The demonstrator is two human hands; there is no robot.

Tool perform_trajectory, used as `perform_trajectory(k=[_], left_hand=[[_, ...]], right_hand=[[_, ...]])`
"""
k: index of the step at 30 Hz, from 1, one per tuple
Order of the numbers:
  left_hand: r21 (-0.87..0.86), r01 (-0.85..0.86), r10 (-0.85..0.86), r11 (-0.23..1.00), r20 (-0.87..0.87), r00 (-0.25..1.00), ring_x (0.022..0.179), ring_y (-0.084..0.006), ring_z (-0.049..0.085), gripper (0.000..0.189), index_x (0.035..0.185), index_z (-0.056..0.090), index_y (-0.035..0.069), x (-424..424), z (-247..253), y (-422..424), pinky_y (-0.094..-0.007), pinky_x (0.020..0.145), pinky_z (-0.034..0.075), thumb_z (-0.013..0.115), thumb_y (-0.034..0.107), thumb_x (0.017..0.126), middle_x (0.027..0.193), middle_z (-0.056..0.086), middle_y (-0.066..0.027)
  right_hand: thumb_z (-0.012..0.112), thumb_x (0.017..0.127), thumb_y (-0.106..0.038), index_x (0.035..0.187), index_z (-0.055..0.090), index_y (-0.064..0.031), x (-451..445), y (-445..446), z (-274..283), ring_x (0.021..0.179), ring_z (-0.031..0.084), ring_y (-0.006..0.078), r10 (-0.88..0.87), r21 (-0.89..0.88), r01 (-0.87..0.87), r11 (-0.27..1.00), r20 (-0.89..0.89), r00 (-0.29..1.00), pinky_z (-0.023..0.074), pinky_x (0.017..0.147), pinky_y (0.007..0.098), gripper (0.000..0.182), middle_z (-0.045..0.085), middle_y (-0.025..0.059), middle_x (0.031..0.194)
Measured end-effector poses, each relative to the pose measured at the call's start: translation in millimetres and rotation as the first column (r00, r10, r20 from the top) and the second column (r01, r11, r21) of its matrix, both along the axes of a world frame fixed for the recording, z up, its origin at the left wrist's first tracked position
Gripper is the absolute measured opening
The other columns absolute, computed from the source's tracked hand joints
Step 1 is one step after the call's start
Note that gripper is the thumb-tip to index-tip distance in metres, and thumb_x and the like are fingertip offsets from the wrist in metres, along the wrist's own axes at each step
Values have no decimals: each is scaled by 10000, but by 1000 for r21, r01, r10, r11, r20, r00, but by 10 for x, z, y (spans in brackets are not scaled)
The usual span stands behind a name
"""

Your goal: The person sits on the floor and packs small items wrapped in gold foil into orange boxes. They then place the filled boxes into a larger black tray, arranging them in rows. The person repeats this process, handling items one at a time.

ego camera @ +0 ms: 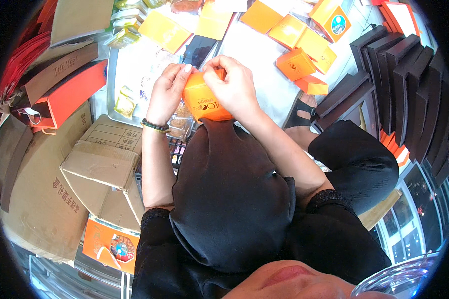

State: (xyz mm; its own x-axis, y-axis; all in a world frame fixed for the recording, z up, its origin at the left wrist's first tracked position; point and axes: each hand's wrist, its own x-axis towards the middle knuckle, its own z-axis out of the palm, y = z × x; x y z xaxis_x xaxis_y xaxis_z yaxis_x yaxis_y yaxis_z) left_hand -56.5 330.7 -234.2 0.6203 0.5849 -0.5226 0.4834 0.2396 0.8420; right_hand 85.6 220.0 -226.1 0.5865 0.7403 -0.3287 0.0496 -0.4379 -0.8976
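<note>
Between my hands, close to my front, is a small orange cardboard box (202,95) with dark printing on the side facing me. My left hand (168,89), with a beaded bracelet at the wrist, grips its left side, thumb along the upper edge. The bent fingers and thumb of my right hand (234,80) are at the top right of the box, pinching near its upper edge. What the fingertips hold there is partly hidden. Clear-wrapped round pastries (180,123) lie below my left hand, and a wrapped yellow-green packet (125,102) is to its left.
A metal tray (111,88) extends under the left work area. More orange boxes (295,63) stand at the upper right, near my sandalled foot (306,108). Dark box parts (400,74) are stacked at right. Brown cartons (104,149) and a red-orange gift box (71,101) crowd the left.
</note>
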Motion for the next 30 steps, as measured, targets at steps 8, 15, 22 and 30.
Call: perform_trajectory(k=[8,15,22,30], left_hand=[[304,56,-56,951,-9,998,883,-261,658,188,1009,714,-6,-33,-56,-229,-330,797,515,631,162,995,918,666,-142],[556,134,-72,821,-133,989,829,-334,602,200,920,715,20,-75,-422,-419,-418,790,472,647,202,968,845,639,-141],[562,-23,101,827,-109,989,822,-289,596,216,907,710,12,-34,-769,-495,-391,763,480,646,202,984,866,633,-123],[-359,-346,326,867,-116,938,802,-112,613,210,984,702,19,-60,-743,-464,-243,726,491,677,227,989,964,688,-31]], right_hand=[[745,881,-146,1027,742,-40,-99,-233,-68,929,663,286,109,82,-125,989,175,979,532,837,354,180,641,134,980],[754,878,-105,1054,728,-52,-244,-331,-471,985,649,265,7,129,-27,991,155,988,517,860,343,185,630,130,1038],[697,899,-74,968,668,-37,-346,-270,-794,955,620,334,-178,96,176,980,11,984,492,864,391,84,618,143,980],[617,895,-29,990,679,-70,-369,-280,-853,950,576,297,-152,51,147,988,97,984,461,873,392,121,629,113,997]])
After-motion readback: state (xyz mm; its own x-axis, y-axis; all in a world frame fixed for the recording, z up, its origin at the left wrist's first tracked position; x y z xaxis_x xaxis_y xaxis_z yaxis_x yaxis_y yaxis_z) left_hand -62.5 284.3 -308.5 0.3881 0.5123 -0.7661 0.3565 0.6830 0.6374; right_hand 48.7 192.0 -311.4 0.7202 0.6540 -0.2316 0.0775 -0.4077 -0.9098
